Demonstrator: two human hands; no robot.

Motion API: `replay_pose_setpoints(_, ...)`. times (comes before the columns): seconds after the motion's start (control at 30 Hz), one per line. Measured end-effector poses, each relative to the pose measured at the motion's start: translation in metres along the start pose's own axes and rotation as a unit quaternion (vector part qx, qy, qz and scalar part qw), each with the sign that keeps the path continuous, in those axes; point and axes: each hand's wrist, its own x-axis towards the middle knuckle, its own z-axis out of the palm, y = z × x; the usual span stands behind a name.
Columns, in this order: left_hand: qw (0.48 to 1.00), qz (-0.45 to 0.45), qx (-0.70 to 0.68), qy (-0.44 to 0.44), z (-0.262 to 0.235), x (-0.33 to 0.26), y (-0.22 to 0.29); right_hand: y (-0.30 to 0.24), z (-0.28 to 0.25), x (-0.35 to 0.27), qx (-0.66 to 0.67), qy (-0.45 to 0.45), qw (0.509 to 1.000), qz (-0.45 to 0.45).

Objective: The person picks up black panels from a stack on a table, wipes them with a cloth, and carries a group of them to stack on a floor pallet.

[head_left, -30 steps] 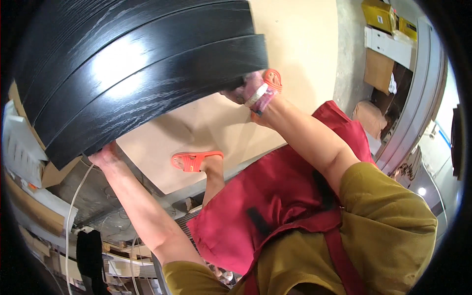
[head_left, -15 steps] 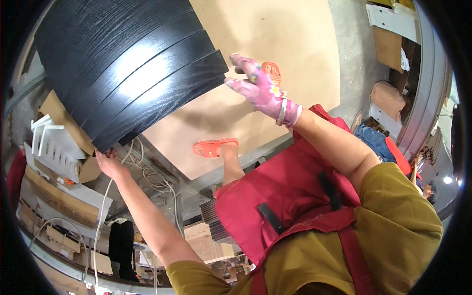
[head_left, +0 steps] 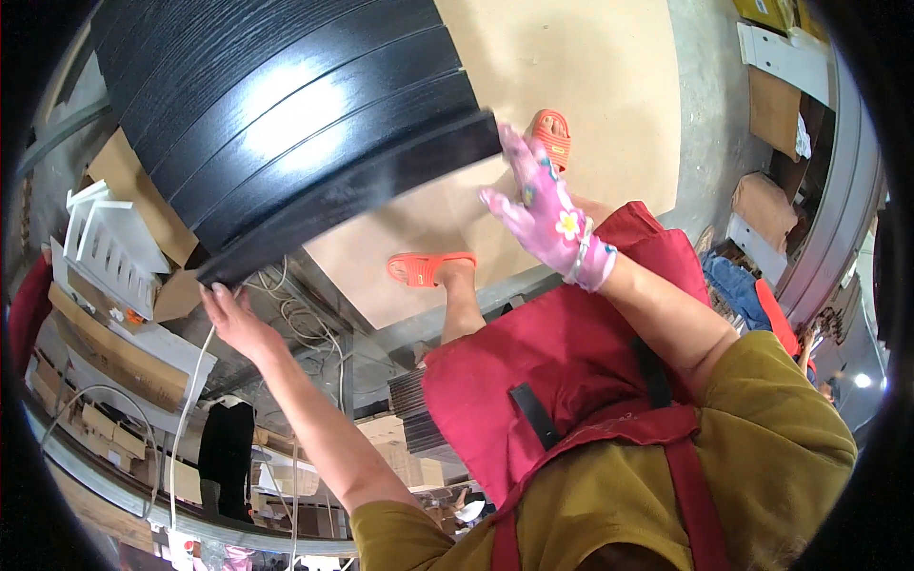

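Several black wood-grained boards [head_left: 314,105] lie side by side in front of me, with a bright light reflected on them. The nearest black board [head_left: 352,195] is tipped up from the rest, its long narrow face toward me. My bare left hand [head_left: 238,322] grips this board's left end, the fingers partly hidden under it. At its right end is my right hand [head_left: 547,214], in a pink flowered glove. Its fingers are stretched and spread, with the fingertips at the board's corner; whether they touch it is hard to tell.
Beneath the boards is a large tan sheet [head_left: 590,57], on which my feet in orange sandals [head_left: 433,268] rest. White slatted parts [head_left: 114,243] and cardboard stand at left. Loose pale cables [head_left: 305,319] hang below my left hand. Boxes and a metal rail [head_left: 843,181] are at right.
The nearest board has tipped up and shifted toward me at its left end. The boards appear farther right in view. My right hand has moved right and down, still at the board's end.
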Motion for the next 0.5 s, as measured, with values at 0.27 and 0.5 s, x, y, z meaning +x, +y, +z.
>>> replay_pose_setpoints(0.27,0.994,-0.112,-0.017,-0.006,0.012,0.012,-0.085,0.052,0.038,0.023,0.005,-0.087,0.994,0.063)
replay_pose_setpoints(0.5,0.993,-0.106,-0.055,0.024,0.048,0.038,-0.093,0.036,0.045,0.043,0.072,-0.099,0.974,0.189)
